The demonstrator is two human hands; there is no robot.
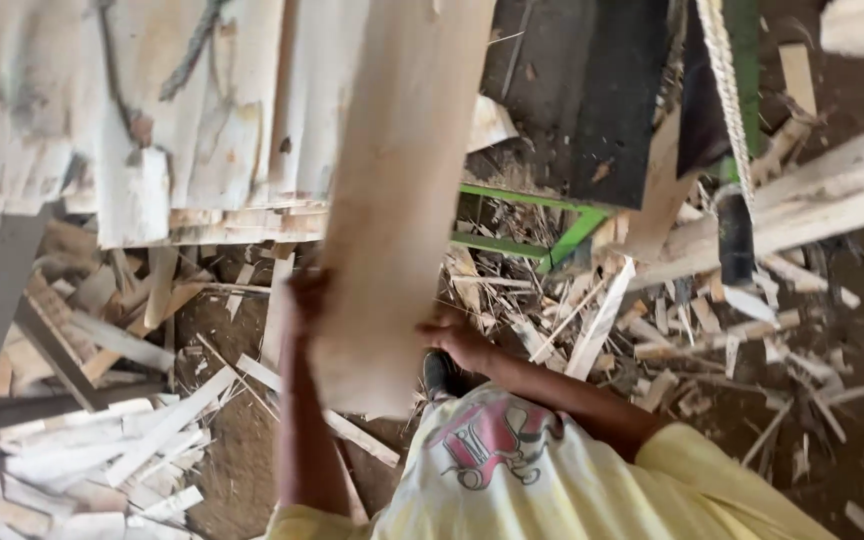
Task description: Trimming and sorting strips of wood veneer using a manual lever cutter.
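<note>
Dirt floor [237, 440], brown, w/ sawdust, carries everything here. Pale wood offcuts [142, 440] lie scattered thick on it at lower left, criss-crossed, some overlapping. More splinters & short strips [692, 340] piled at centre-right, under and beside the green metal frame [572, 235], which stands on the floor. A long pale beam [812, 200] lies slanting on the scrap at right. Stack of rough boards [182, 120] sits at top left, edges about level. Dark grey slats [12, 330] lean across the offcuts at far left. One dark shoe [440, 372] planted on the dirt near centre.
</note>
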